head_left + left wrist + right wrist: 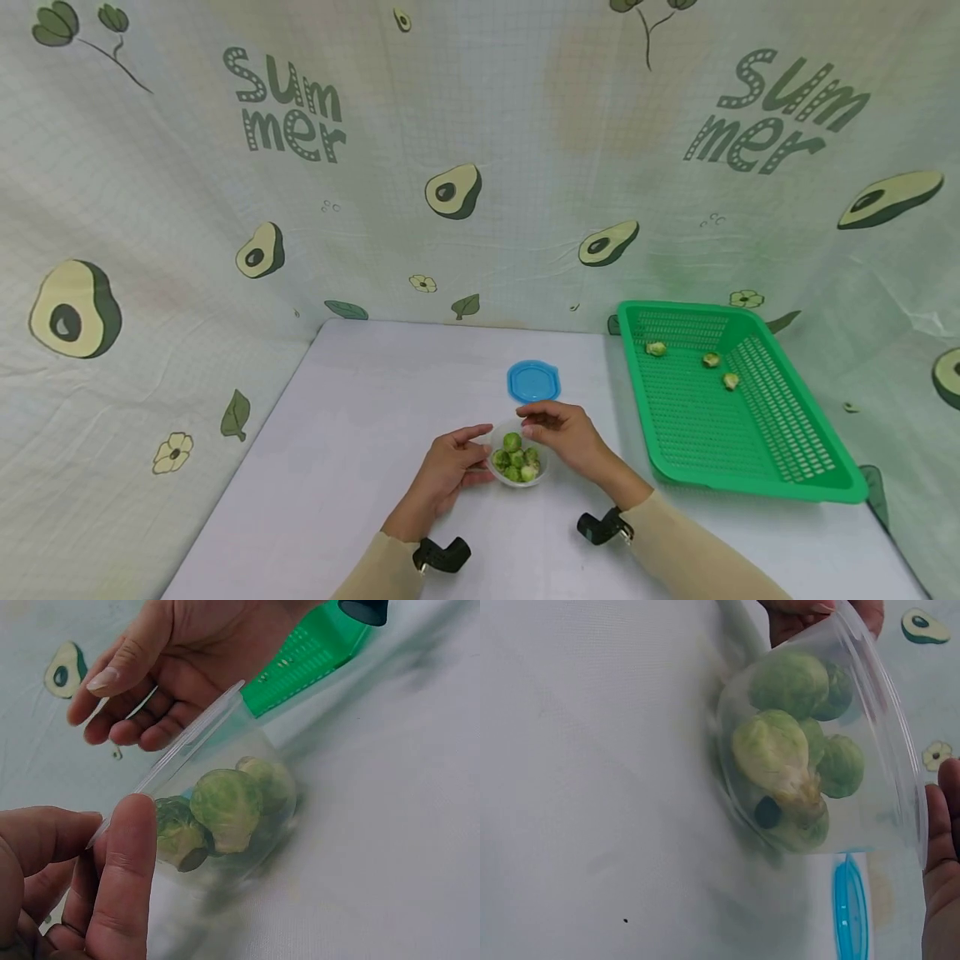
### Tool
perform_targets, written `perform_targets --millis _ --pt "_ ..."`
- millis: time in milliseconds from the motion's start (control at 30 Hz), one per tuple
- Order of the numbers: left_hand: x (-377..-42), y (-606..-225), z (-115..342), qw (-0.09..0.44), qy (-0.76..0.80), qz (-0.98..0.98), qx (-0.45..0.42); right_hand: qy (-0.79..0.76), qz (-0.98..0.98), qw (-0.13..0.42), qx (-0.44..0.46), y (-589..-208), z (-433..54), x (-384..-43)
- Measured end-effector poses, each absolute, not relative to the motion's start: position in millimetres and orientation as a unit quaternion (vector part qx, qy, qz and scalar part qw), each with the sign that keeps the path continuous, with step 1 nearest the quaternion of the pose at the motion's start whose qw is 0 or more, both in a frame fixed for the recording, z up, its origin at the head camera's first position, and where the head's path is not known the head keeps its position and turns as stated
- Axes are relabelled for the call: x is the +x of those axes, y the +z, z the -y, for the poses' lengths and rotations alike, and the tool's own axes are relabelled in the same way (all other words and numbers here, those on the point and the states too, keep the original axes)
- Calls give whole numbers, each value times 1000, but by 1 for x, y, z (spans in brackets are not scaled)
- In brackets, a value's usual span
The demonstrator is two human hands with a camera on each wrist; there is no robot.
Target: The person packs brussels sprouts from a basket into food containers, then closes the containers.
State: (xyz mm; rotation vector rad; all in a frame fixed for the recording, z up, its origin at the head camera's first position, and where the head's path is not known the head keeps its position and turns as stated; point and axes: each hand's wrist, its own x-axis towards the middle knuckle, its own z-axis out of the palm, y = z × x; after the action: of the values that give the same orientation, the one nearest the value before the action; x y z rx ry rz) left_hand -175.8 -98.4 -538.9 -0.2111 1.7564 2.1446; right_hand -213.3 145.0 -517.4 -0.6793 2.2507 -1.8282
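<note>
A clear plastic tub [517,482] stands on the white table with several Brussels sprouts [516,457] inside. My left hand [450,467] pinches the tub's rim at its left side, seen closely in the left wrist view, where fingers [124,862] meet the lip. Over the tub's far right edge hovers my right hand [562,433], its fingers loosely bent and holding nothing. Through the tub's wall in the right wrist view, a pale sprout [772,750] with a browned base shows among greener ones. Just beyond the tub lies a blue lid [533,381].
To the right is a green plastic basket [750,479] with slotted walls, holding 3 loose sprouts [710,360] near its far end. A cloth [525,275] printed with avocados hangs behind the table [322,500].
</note>
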Motion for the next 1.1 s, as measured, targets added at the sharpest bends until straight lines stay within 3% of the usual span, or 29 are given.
perform_targets --millis 467,867,1100 --pt "-176 -534 101 184 755 -626 -59 -628 -751 -7 -205 -478 -166 -201" --pt "-178 -533 102 174 744 -642 -59 -633 -737 -24 -234 -441 -190 -185" --pt "-178 -533 102 178 742 -643 -59 -625 -748 -61 -215 -415 -217 -186"
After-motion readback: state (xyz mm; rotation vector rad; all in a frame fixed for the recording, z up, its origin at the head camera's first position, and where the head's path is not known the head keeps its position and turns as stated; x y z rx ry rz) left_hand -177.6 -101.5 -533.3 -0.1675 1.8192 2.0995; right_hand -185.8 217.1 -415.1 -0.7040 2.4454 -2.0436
